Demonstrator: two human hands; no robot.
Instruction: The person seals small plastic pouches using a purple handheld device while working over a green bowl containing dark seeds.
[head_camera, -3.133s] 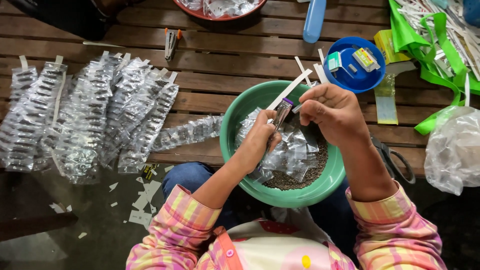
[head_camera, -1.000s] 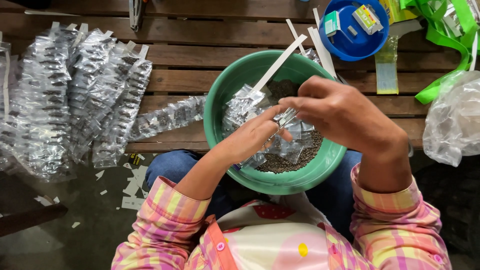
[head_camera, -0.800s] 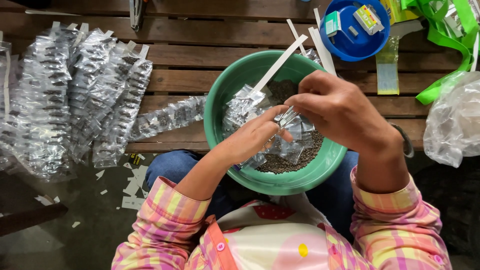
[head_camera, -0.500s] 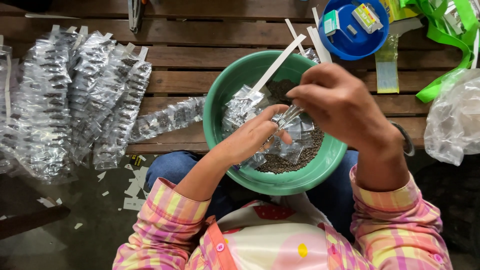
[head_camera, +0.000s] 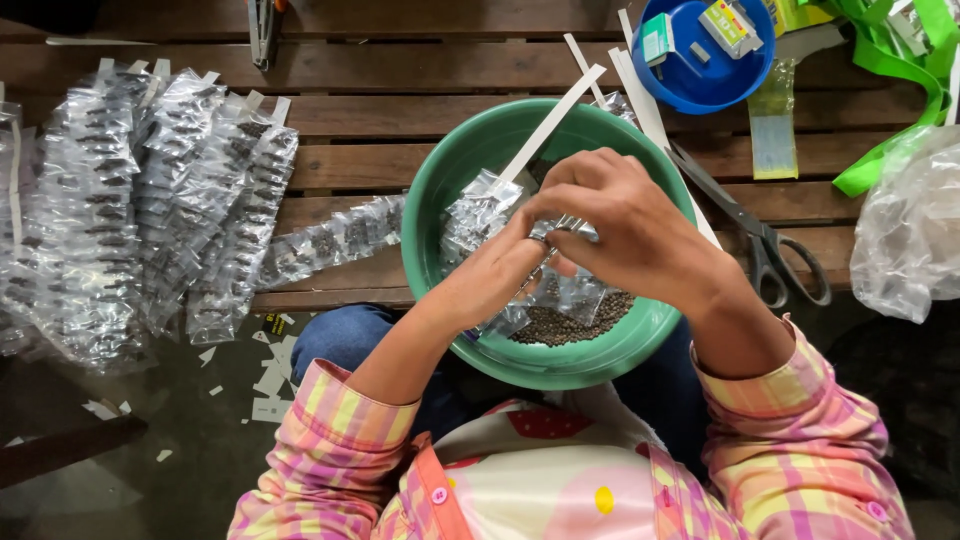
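Small clear packet (head_camera: 565, 232) pinched between left hand (head_camera: 490, 280) and right hand (head_camera: 630, 235), above green bowl (head_camera: 440, 190).

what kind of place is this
Probably an informal home or small workshop packing spot: a rough slatted wooden table, a green plastic bowl of small dark seeds, and rows of filled clear plastic sachets laid out.

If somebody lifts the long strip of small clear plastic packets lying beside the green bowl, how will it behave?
The strip of small clear plastic packets would probably hang floppy, being thin film. It looks light, with few dark grains per packet. It may feel slippery, since the film is glossy.
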